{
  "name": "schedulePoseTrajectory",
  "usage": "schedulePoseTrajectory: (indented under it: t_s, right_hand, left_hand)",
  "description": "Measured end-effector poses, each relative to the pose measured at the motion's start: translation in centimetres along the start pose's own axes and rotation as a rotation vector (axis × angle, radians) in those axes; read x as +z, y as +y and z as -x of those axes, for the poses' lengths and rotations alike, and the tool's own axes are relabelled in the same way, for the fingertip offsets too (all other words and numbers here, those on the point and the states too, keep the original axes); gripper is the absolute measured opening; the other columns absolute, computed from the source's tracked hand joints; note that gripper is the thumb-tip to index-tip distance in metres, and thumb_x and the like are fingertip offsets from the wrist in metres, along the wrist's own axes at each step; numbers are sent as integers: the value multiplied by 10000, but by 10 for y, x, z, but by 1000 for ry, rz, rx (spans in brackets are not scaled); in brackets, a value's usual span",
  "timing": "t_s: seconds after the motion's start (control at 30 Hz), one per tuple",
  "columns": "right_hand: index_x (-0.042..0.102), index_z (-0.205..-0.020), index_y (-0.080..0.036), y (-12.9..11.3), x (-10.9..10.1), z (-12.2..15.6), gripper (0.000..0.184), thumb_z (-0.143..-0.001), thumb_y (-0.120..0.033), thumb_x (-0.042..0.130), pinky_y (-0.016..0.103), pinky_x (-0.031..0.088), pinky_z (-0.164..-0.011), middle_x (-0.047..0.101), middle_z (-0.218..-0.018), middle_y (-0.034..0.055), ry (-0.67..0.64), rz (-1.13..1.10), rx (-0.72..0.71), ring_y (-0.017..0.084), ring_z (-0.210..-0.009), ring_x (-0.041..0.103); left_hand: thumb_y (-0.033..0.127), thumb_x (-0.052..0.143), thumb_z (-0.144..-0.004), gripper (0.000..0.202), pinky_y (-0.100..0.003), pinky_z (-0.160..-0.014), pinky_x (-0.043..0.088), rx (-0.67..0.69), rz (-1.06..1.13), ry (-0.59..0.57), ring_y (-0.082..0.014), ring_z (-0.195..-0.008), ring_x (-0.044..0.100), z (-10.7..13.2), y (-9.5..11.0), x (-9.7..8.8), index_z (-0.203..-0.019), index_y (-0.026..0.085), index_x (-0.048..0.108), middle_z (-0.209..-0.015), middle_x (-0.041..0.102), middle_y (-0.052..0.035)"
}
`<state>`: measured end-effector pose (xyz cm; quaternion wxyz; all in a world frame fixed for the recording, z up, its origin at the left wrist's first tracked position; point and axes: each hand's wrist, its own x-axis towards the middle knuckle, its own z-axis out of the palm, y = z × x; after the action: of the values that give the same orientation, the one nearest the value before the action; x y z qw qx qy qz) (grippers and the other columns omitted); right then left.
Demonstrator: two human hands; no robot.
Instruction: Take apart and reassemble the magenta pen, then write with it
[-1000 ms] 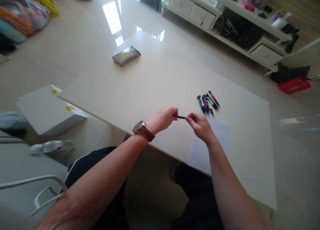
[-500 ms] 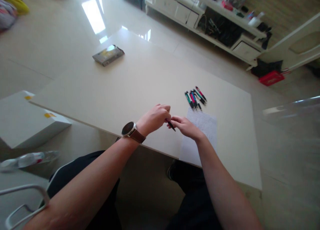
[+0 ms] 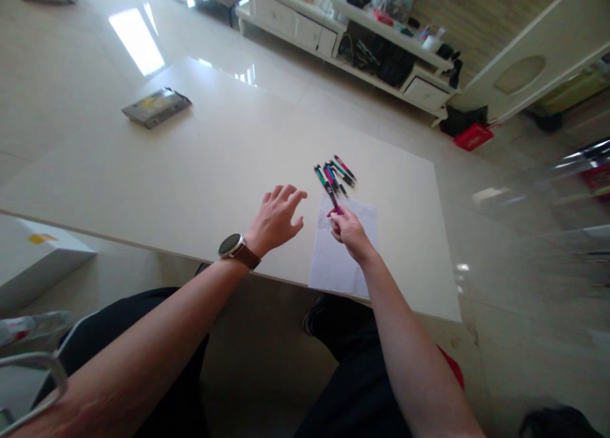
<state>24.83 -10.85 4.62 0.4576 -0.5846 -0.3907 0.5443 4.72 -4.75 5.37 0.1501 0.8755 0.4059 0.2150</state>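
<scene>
My right hand [image 3: 350, 231] pinches a dark pen with a pink-purple part [image 3: 335, 203], which points away from me toward a loose group of pens [image 3: 333, 176]. Those pens, with green, pink, blue and black parts, lie on the white table [image 3: 257, 145]. Beneath my right hand is a sheet of paper [image 3: 333, 266] covered in fine writing or print at its far part. My left hand [image 3: 276, 220], a round watch on its wrist, hovers left of the paper with fingers spread and holds nothing.
A grey packet [image 3: 157, 107] with a yellow patch lies at the table's far left. On the floor at left are a white box [image 3: 42, 253] and a plastic bottle [image 3: 38, 327]. A white cabinet [image 3: 305, 28] stands beyond the table, with a red box [image 3: 473, 136] near its right end.
My hands, which were together at the pen, have parted. The pen is now in my right hand, over by the other pens, and my left hand has opened. The view has turned rightward.
</scene>
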Motion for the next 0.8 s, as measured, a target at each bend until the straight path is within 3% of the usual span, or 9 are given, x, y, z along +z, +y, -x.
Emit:
schedulePoseTrajectory:
  t_s: [0.1,0.17,0.23,0.33,0.43,0.53,0.63,0.8]
  right_hand:
    - [521,-889,-227,4,-21,5,179,-880,-405,544,190,129,-377,258,-532,-112,171,-203,-85,56,-393,182]
    - [545,-927,-230,10,-34,9,176,-860,-390,572,184,204,-395,337,-543,-101,258,-286,-163,63,-417,275]
    - [548,-926,-230,17,-47,13,188,-836,-381,616,192,365,-485,478,-587,-74,329,-325,-215,78,-503,441]
    - [536,-873,-221,26,-63,16,259,-795,-403,703,258,480,-636,654,-728,-18,370,-245,-237,110,-621,579]
    - [541,-836,-220,24,-69,20,302,-743,-393,772,264,440,-588,681,-769,-10,362,-229,-260,104,-574,535]
    - [549,-796,-233,7,-68,28,337,-719,-460,785,257,333,-500,563,-637,-53,304,-397,-249,88,-491,380]
    - [488,-641,-230,-12,-69,37,517,-812,-714,553,295,378,-550,339,-531,-52,124,-606,-194,119,-515,362]
    - [313,-492,-205,-25,-83,45,606,-809,-668,544,302,377,-578,256,-522,-30,-33,-759,-167,129,-557,369]
  left_hand:
    - [367,486,-918,481,-548,-1071,356,-399,-81,26,-347,-1313,410,5,-18,13,-1367,193,474,-1394,496,-176]
    - [462,404,-944,586,-662,-1105,266,-581,-133,0,-430,-1440,236,12,-32,24,-1465,194,400,-1542,347,-197]
    - [552,350,-940,684,-730,-1102,201,-679,-151,-51,-492,-1477,91,20,-45,38,-1535,217,315,-1624,204,-186]
    - [582,245,-954,682,-734,-1125,135,-658,-227,-64,-494,-1486,39,30,-59,61,-1542,241,314,-1650,162,-141]
    - [601,219,-954,681,-727,-1127,147,-637,-305,21,-479,-1488,77,34,-66,77,-1533,260,327,-1646,193,-122]
    - [606,267,-943,678,-722,-1138,137,-644,-315,31,-466,-1493,78,35,-65,77,-1525,266,341,-1652,191,-100]
    - [588,274,-949,677,-714,-1141,147,-657,-301,-5,-467,-1489,105,33,-57,69,-1527,243,346,-1646,198,-129]
    - [574,326,-933,676,-691,-1154,152,-691,-314,-33,-452,-1493,117,31,-52,65,-1525,250,361,-1644,212,-127]
